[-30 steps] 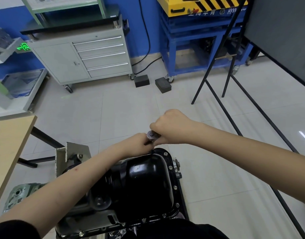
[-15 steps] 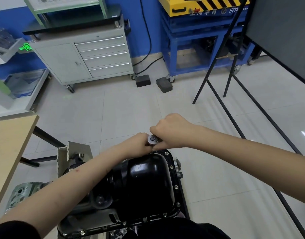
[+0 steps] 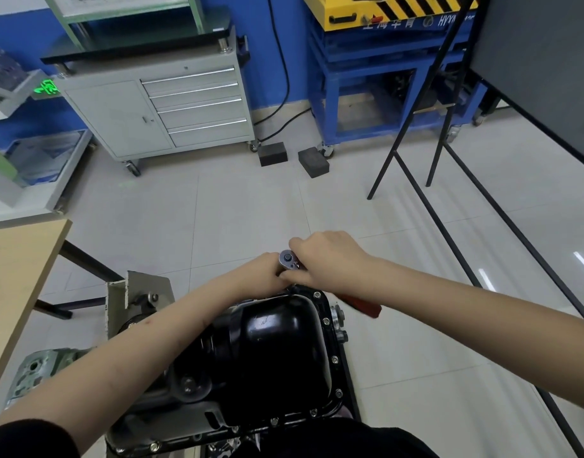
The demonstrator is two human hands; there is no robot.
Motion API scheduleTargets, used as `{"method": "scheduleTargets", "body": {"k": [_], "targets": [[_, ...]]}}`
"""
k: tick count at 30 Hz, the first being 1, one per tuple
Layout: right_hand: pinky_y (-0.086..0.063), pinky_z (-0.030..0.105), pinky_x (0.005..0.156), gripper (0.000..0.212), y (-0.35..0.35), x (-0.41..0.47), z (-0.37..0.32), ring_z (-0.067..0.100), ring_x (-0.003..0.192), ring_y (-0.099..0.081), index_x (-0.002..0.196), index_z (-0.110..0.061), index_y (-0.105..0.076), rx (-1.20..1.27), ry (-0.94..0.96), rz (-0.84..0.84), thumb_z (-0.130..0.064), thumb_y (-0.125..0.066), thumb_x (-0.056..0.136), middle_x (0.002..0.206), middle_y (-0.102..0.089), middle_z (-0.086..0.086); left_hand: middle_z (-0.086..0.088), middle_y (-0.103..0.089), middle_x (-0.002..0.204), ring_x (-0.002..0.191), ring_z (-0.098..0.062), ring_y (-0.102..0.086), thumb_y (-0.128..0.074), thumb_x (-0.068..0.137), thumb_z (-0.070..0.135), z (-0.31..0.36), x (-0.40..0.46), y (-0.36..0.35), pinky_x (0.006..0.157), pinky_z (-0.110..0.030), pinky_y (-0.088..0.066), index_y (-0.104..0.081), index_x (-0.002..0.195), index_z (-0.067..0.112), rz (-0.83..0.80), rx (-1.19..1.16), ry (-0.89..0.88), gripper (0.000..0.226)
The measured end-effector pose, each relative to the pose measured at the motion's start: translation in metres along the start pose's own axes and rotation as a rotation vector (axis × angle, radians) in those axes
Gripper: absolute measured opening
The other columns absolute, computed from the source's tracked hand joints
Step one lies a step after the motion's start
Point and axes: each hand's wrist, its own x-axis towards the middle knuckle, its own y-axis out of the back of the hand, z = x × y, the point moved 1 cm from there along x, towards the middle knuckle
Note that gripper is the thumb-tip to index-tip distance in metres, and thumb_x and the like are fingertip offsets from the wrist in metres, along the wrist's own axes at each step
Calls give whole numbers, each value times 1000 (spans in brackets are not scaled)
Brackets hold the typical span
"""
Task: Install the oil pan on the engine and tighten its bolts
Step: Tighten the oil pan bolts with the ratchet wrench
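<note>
The ratchet [image 3: 288, 259] handle has swung toward the right since a second ago, so a bolt at the far edge of the oil pan [image 3: 277, 352] is likely being tightened. The right hand [image 3: 327, 259] grips the handle; the left hand [image 3: 267, 272] steadies below the head, its fingers hidden. The oil pan sits on the engine [image 3: 145, 404].

There is one view only, from a wide-angle camera worn on the person's head, looking forward and steeply down along both forearms. The right hand [image 3: 327, 259] and left hand [image 3: 260, 272] meet just below the middle of the picture, close to the lens. Nearer than the hands lies the oil pan [image 3: 270, 352]; beyond them the floor runs back to a grey drawer cabinet [image 3: 171, 107] against the far wall
</note>
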Motion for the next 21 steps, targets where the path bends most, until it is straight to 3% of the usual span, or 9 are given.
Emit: {"method": "scheduleTargets", "body": {"k": [3,5,6,8,9,11,14,18,21], "targets": [[-35,32,71,30,7,3,7,26,101,-55,112,-16,-54,-129,142,-4,-37,-46,92,107,-61,4,-3,-53,68,66,-17,-44,-41,92,5,-1,1,-4,59,-15,-39,-46,68,15,2,8,-31,26],[-33,29,88,25,12,5,14,19,109,-49,115,-23,-54,-284,328,25,-25,-43,92,111,-58,-4,-21,-63,92,84,-28,-56,-41,95,13,-1,2,-7,80,-35,-47,-57,89,-2,1,10,-29,23],[-33,29,89,26,13,6,16,18,110,-48,114,-25,-54,-324,369,29,-22,-43,91,111,-58,-6,-23,-63,100,92,-30,-58,-42,95,15,-1,3,-8,85,-39,-46,-58,98,-6,2,13,-19,27],[-37,31,70,23,14,5,15,22,103,-53,110,-21,-56,-306,332,33,-27,-47,90,106,-61,-1,-19,-64,97,91,-29,-59,-44,95,18,-2,3,-9,83,-38,-46,-59,97,-4,-20,34,-19,27],[-33,32,59,27,14,4,13,25,94,-56,106,-16,-57,-259,276,30,-37,-49,90,102,-62,3,-13,-63,86,81,-25,-57,-45,94,18,-3,3,-8,75,-31,-47,-59,87,1,-31,42,-17,23],[-25,29,53,45,9,2,8,27,75,-52,97,-11,-54,-144,143,-21,-55,-49,86,94,-62,9,2,-52,64,60,-11,-44,-50,91,15,-6,1,-4,55,-14,-36,-50,66,15,-12,21,17,24],[-27,29,55,41,8,-1,5,27,73,-49,95,-12,-52,-92,102,-52,-53,-47,89,95,-62,9,12,-43,56,53,-5,-37,-52,90,12,-6,-3,-4,48,-9,-31,-42,61,19,36,29,9,32],[-33,29,84,22,14,5,8,21,106,-52,110,-19,-54,-281,342,-13,-25,-46,91,109,-59,-2,-20,-56,79,76,-26,-50,-43,96,15,-4,-3,-9,60,-18,-29,-46,72,11,28,73,-49,24],[-33,28,79,18,15,7,7,20,104,-54,105,-20,-57,-317,373,10,-23,-49,89,106,-61,-3,-19,-61,93,87,-29,-54,-43,96,16,-3,-1,-9,73,-26,-40,-55,87,1,-21,52,-31,21]]}}
